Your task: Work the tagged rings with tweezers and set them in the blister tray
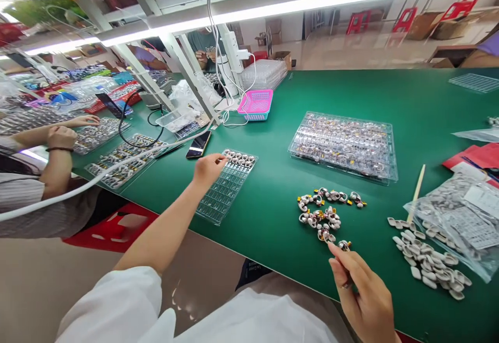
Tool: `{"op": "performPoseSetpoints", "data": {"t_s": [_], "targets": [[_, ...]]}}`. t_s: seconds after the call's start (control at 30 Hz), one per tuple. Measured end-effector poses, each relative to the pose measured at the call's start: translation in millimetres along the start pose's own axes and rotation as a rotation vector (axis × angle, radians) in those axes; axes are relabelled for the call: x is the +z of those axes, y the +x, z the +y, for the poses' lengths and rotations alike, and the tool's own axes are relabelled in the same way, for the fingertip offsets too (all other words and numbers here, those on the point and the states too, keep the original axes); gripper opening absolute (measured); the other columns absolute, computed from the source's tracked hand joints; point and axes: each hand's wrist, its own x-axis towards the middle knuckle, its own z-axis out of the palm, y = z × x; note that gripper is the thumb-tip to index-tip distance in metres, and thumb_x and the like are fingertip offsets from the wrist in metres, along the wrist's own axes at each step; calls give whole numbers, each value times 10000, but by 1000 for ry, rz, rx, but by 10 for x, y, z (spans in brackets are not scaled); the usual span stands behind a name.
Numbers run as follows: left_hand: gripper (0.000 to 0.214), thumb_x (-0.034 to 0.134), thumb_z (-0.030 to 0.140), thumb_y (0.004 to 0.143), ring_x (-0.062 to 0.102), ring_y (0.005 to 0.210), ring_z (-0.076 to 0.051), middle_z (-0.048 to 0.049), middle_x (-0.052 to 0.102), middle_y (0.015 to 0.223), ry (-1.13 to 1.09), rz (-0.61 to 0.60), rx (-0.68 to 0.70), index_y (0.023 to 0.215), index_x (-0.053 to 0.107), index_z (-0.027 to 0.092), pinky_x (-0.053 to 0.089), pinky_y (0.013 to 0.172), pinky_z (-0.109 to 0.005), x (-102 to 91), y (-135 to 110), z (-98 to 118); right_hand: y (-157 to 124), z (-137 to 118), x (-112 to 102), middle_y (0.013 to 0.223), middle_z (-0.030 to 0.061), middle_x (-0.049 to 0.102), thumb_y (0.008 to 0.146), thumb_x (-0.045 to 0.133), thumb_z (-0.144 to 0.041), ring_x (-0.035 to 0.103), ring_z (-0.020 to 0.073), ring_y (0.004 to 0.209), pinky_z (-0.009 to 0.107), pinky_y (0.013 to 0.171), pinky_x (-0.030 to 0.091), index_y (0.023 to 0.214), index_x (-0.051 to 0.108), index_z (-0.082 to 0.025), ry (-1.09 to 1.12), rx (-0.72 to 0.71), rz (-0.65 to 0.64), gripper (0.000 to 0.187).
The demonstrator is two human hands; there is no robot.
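My left hand (210,170) is over the upper left part of a clear plastic tray (216,197), its fingertips pinched together. Whatever they grip, if anything, is too small to make out. Small white-and-dark earpiece-like parts (239,158) fill the tray's far rows, while the nearer pockets look bare. My right hand (362,293) is low at the right, thumb and forefinger apart, with nothing visible between them. Its forefinger tip reaches the near edge of a loose cluster of white parts with yellow tabs (319,213). Whether it touches one is unclear.
A stack of filled clear trays (343,145) lies beyond the cluster. White shells (429,260) and a plastic bag (463,218) are at the right. A phone (198,144), a pink basket (256,103) and a white cable (97,176) are leftward. A co-worker's hands (62,137) are at far left.
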Motion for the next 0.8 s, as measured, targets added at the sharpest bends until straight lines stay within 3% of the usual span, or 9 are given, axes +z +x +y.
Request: {"op": "performPoseSetpoints", "data": {"t_s": [0.17,0.4,0.53,0.6,0.67,0.73,0.8], "targets": [[243,600,301,823,696,980,-286,-117,789,1009,183,30,114,915,782,169,501,838,-327,86,355,-430,-67,26,-89,854,54,706,911,600,-95,631,129,627,232,593,510,1287,625,-191,-71,16,51,390],[292,509,291,885,676,978,-243,-48,780,1069,253,-26,261,983,753,163,500,937,-384,197,360,-715,-160,110,-251,836,37,675,903,582,-56,598,128,630,251,592,491,1260,626,-202,-106,130,41,388],[347,460,299,918,670,1015,-263,-60,765,1097,244,31,327,1017,734,112,500,981,-500,265,376,-789,-127,186,-412,866,38,662,913,587,-79,600,136,693,263,638,497,1175,654,-216,-165,229,61,303],[377,443,293,927,648,1087,-311,-111,732,1176,235,74,350,1013,731,66,473,1007,-563,293,302,-681,-84,212,-471,884,40,648,923,599,-132,589,135,699,264,638,494,1115,670,-220,-192,291,22,222],[363,455,285,935,619,1160,-320,-112,695,1257,208,100,391,1057,726,76,453,1044,-555,304,90,-404,-27,219,-485,904,40,636,932,608,-204,569,128,674,260,620,491,1077,676,-225,-208,347,-66,162],[301,502,278,939,630,1159,-282,-82,700,1255,112,107,523,1090,723,140,481,1045,-493,302,-273,26,38,214,-444,948,45,635,938,603,-269,574,128,671,261,618,498,1099,670,-231,-228,390,-194,179],[234,557,246,927,670,1088,-249,-89,727,1188,-81,22,700,1075,726,181,530,996,-426,310,-734,525,100,215,-365,991,55,636,942,588,-305,603,141,694,270,623,505,1168,649,-231,-280,417,-330,246]]}}
